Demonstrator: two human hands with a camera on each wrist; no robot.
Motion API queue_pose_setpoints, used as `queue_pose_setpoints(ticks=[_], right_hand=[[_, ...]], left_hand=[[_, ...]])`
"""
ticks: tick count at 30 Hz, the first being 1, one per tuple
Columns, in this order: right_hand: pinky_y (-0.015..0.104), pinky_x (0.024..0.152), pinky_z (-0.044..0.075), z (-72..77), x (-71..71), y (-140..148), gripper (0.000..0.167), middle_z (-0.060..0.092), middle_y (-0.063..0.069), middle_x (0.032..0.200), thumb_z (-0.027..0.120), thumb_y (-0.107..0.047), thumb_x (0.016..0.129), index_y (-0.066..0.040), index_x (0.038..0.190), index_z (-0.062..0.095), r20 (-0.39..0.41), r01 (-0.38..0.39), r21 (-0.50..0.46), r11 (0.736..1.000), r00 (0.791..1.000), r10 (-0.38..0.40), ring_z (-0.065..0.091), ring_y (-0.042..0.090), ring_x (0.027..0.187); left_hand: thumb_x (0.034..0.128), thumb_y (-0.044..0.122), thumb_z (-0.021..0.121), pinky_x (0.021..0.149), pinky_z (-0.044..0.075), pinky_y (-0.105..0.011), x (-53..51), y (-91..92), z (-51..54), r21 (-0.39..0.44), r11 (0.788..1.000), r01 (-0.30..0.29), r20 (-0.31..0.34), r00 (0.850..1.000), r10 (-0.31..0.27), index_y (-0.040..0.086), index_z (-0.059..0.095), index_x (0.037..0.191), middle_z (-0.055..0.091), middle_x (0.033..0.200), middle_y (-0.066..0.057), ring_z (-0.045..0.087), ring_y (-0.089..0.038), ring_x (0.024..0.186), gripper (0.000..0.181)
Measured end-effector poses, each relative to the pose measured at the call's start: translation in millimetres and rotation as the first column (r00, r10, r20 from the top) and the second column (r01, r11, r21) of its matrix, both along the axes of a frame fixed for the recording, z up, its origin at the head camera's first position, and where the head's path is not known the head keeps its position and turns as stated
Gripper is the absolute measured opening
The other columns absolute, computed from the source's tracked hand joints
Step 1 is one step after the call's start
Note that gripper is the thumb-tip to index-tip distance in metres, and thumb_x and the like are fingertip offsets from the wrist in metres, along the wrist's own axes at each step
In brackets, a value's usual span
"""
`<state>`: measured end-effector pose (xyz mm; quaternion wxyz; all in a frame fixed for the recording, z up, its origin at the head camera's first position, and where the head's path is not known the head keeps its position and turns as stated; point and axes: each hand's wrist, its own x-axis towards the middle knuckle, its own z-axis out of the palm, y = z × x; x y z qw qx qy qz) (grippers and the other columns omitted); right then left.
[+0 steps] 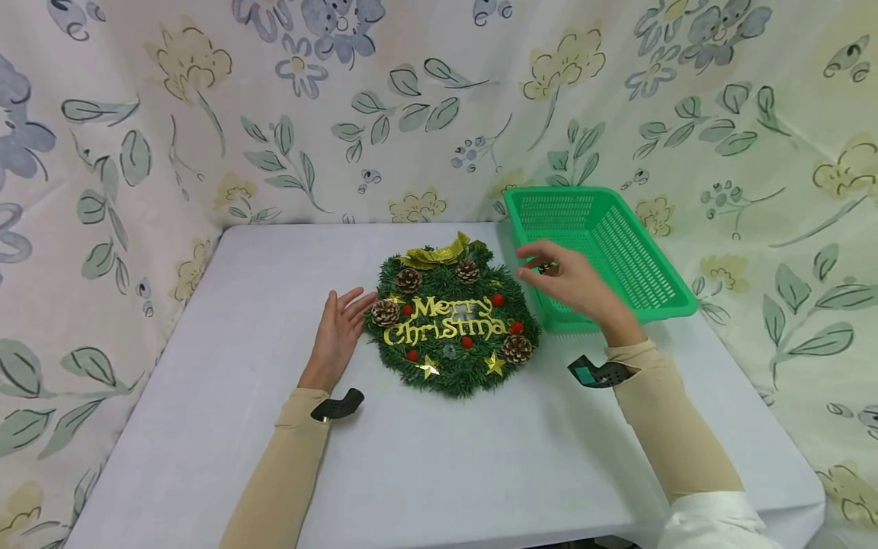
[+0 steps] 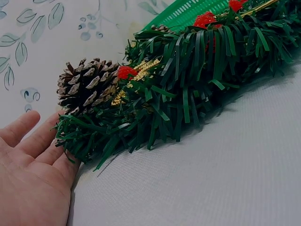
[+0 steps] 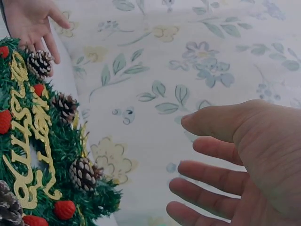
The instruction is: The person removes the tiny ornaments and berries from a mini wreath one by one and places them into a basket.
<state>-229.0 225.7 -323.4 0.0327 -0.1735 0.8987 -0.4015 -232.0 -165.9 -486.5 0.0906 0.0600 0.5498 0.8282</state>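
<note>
A green Christmas wreath (image 1: 449, 381) lies flat on the table, with gold "Merry Christmas" lettering (image 1: 446, 329), pine cones (image 1: 517, 348), red berries, gold stars and a gold bow (image 1: 439, 254). At its left edge is my left hand (image 1: 338, 333), palm up, its extended fingertips touching the greenery by a pine cone (image 2: 87, 87). My right hand (image 1: 572, 284) hovers between the wreath's upper right and the green basket. In the right wrist view its thumb and fingers (image 3: 214, 176) are apart, with nothing held. A small dark bit shows between them in the head view; its kind is unclear.
Behind my right hand stands a green plastic basket (image 1: 658, 278) with slotted sides, at the table's back right. White cloth covers the table (image 1: 274, 305). A floral curtain (image 1: 411, 114) hangs along the back and sides.
</note>
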Motion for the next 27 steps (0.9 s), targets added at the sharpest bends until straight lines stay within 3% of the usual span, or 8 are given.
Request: queue_pose_setpoints(ticks=[3,10,18,27], right_hand=[[0.029,0.092,0.053,-3.3,5.3,0,0.038,0.063,0.009,0.134,0.063,-0.028,0.102,-0.012,0.136,0.059,-0.004,-0.005,0.004,1.0,1.0,0.005,0.061,0.024,0.119],[0.043,0.097,0.052,-12.5,14.4,-1,0.037,0.066,0.007,0.128,0.064,-0.03,0.101,-0.015,0.135,0.061,-0.013,0.003,0.002,1.0,1.0,-0.003,0.061,0.022,0.117],[0.042,0.096,0.05,-19.2,23.8,-2,0.037,0.065,0.007,0.129,0.063,-0.029,0.102,-0.014,0.136,0.061,-0.024,-0.032,0.011,0.999,0.999,0.032,0.061,0.022,0.116],[0.044,0.096,0.052,-23.7,36.3,-4,0.038,0.065,0.005,0.128,0.065,-0.033,0.101,-0.018,0.135,0.061,0.019,-0.032,0.0,0.999,0.999,0.032,0.06,0.021,0.115]], left_hand=[[0.1071,0.061,0.016,0.131,0.002,-0.044,0.4,-0.2,-0.2,0.011,1.0,0.003,0.006,1.0,-0.003,0.006,0.017,0.162,0.03,0.165,-0.019,0.022,-0.027,0.157,0.078],[0.1069,0.062,0.017,0.131,0.002,-0.044,0.4,-1.0,0.5,0.018,1.0,0.006,0.014,1.0,-0.007,0.007,0.017,0.162,0.031,0.165,-0.018,0.021,-0.025,0.157,0.078],[0.1073,0.061,0.017,0.131,0.001,-0.045,1.2,-0.4,1.7,0.02,1.0,0.006,0.013,1.0,-0.007,0.006,0.017,0.162,0.031,0.165,-0.019,0.021,-0.026,0.157,0.078],[0.1082,0.059,0.016,0.131,0.002,-0.044,0.4,-0.6,2.7,0.033,0.999,0.001,0.014,1.0,-0.002,0.004,0.017,0.162,0.03,0.165,-0.02,0.022,-0.026,0.157,0.076]])
